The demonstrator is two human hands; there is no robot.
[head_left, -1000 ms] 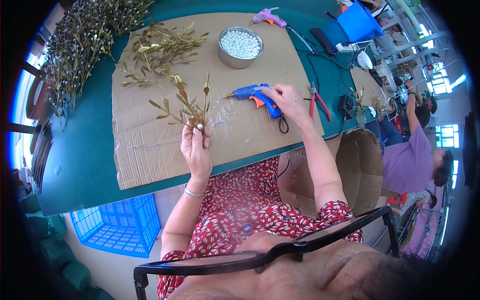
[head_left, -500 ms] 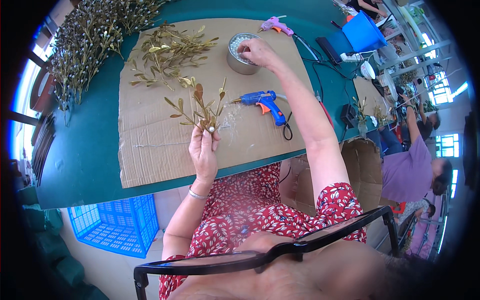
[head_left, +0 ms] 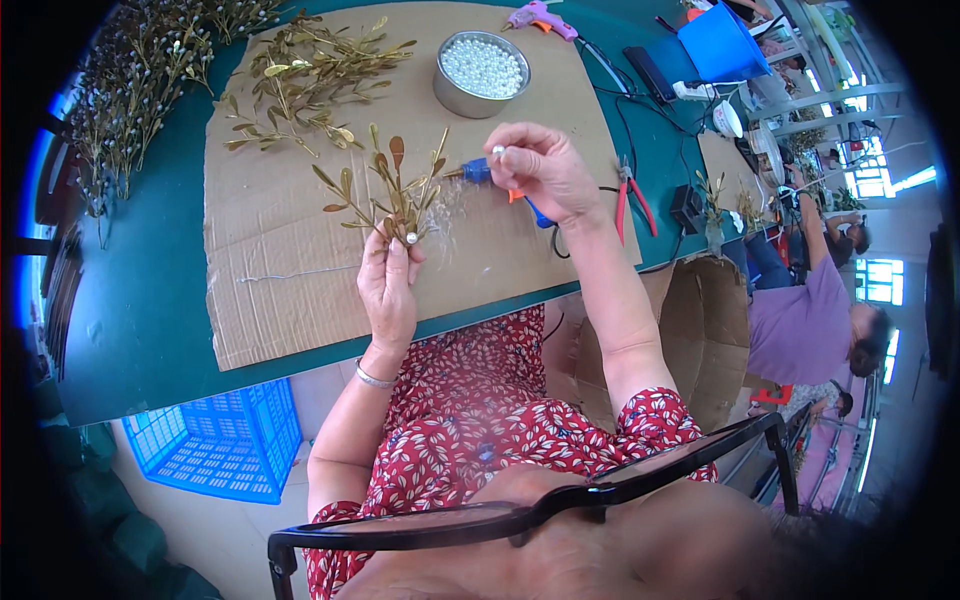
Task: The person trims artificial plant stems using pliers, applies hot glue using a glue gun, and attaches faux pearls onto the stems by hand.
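Note:
My left hand (head_left: pixel 387 295) is closed around the base of a gold-brown leafy sprig (head_left: pixel 395 200), with a white pearl bead (head_left: pixel 411 238) showing on it by my fingertips. Between thumb and forefinger of my right hand (head_left: pixel 548 175) is another pearl bead (head_left: pixel 498 150). That hand hovers over a blue glue gun (head_left: pixel 476 170) lying on the cardboard sheet (head_left: pixel 330 310) and hides much of it. Beyond it stands a round metal tin (head_left: pixel 470 103) full of white pearl beads (head_left: pixel 484 66). Thin glue strands (head_left: pixel 440 225) lie beside the sprig.
Loose sprigs (head_left: pixel 310 80) lie at the cardboard's far left, and a large heap of berried branches (head_left: pixel 130 110) sits beyond. Red-handled pliers (head_left: pixel 632 205), a pink glue gun (head_left: pixel 540 18), cables and a blue bin (head_left: pixel 722 45) are on the right. A blue crate (head_left: pixel 215 440) stands below the table; a co-worker (head_left: pixel 800 320) is at right.
My right hand has come out of the bead tin toward me, now with a bead in its fingertips. My left hand still holds the sprig. The whole view has shifted slightly.

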